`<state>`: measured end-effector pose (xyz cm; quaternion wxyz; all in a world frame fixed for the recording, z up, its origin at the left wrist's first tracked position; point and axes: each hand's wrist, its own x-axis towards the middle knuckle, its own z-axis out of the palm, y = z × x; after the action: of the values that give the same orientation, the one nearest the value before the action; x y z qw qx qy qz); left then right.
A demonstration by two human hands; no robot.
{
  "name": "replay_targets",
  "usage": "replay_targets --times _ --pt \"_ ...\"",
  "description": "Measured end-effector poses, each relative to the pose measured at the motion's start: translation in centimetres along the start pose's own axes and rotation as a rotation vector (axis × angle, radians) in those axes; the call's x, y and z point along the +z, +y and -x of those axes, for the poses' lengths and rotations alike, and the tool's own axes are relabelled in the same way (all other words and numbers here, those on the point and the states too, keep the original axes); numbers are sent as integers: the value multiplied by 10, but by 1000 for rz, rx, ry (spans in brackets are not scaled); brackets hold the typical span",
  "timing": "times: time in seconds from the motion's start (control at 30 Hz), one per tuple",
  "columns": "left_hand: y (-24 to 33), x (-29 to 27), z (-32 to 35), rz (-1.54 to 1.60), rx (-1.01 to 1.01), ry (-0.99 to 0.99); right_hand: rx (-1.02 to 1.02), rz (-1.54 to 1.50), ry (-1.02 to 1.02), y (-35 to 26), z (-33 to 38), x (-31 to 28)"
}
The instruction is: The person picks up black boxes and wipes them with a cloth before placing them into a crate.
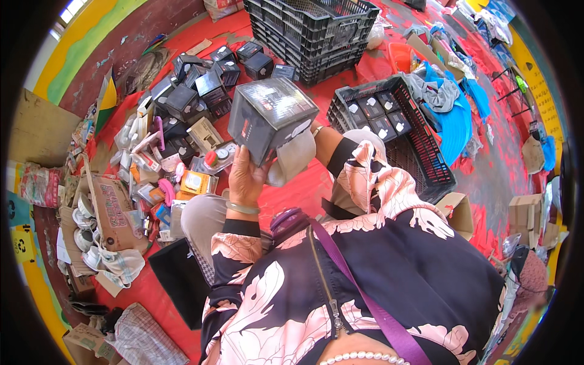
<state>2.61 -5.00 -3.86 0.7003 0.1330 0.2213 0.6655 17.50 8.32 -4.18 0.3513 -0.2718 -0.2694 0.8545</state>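
Note:
A black cardboard box (258, 125) with a shiny, glare-covered top is held up in front of me, tilted. My left hand (244, 179) grips its lower left corner, with the thumb up against the front side. My right hand (325, 139) is at the box's right edge, its fingers mostly hidden behind the box. Beneath the box shows a pale grey rounded surface (297, 159) that I cannot make out. Left of the box, several similar black boxes (182, 100) lie heaped on the red floor covering.
A black plastic crate (426, 149) at the right holds several black boxes (383, 129). Stacked black crates (310, 42) stand at the far side. Small mixed packages (198, 181) and an open brown carton (112, 210) lie left. Blue plastic sheeting (456, 121) lies beyond the right crate.

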Motion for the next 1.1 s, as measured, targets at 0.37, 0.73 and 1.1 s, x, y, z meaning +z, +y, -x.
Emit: replay_targets --times 0.37,0.73,1.1 --pt "-3 48 15 112 46 -82 -434 770 107 12 -19 -31" --pt "11 45 15 260 47 -129 -85 -345 -124 -99 78 74" --pt "4 40 17 168 -2 -96 2121 -3633 480 -58 54 101"
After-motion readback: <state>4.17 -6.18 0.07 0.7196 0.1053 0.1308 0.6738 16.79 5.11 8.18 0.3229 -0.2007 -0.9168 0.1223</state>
